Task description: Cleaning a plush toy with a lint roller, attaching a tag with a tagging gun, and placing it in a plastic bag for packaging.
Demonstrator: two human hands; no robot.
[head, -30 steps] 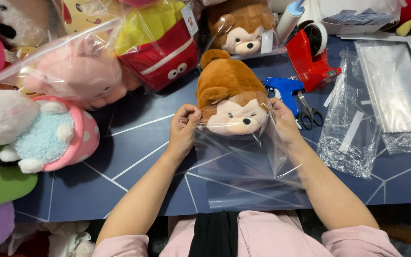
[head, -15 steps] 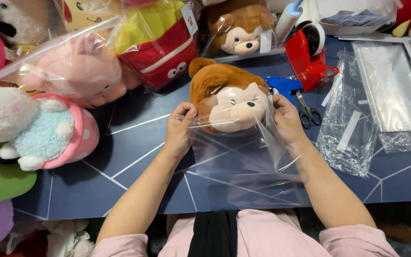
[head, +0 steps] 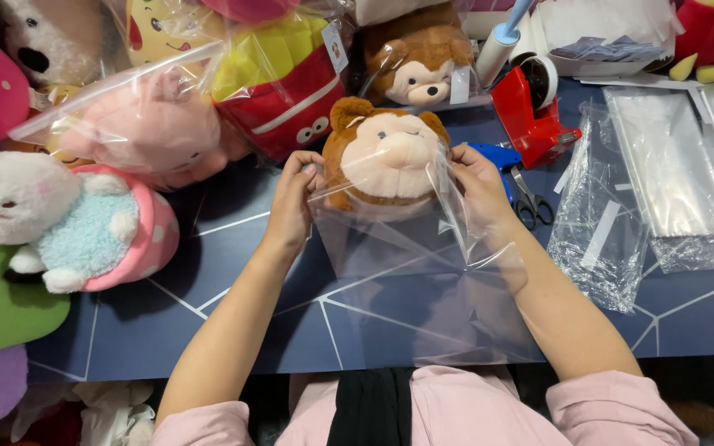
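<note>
Dark blue counter [head: 208, 322] with pale angular lines, crowded at ten to twelve o'clock with bagged plush toys [head: 159, 136]. Clear plastic bag [head: 423, 281] spread flat at centre, mouth turned to twelve o'clock, closed end reaching six o'clock near the pink sleeves. Brown monkey plush [head: 383, 157] at twelve o'clock of the bag, lower part just inside the mouth, head and ears outside. Loose stack of spare clear bags [head: 663, 182] at three o'clock. Red tape dispenser [head: 526, 111] at one o'clock, scissors [head: 530, 202] just below.

Left hand [head: 295, 198] at nine o'clock of the plush, grip pinched on the bag's mouth edge. Right hand [head: 477, 186] at three o'clock, grip likewise clenched on the opposite edge, holding the mouth stretched wide.

Likely handling: plush light, soft, squashable, safe to press anywhere; film thin, slippery, prone to creasing and tearing, best held at the rim corners.
</note>
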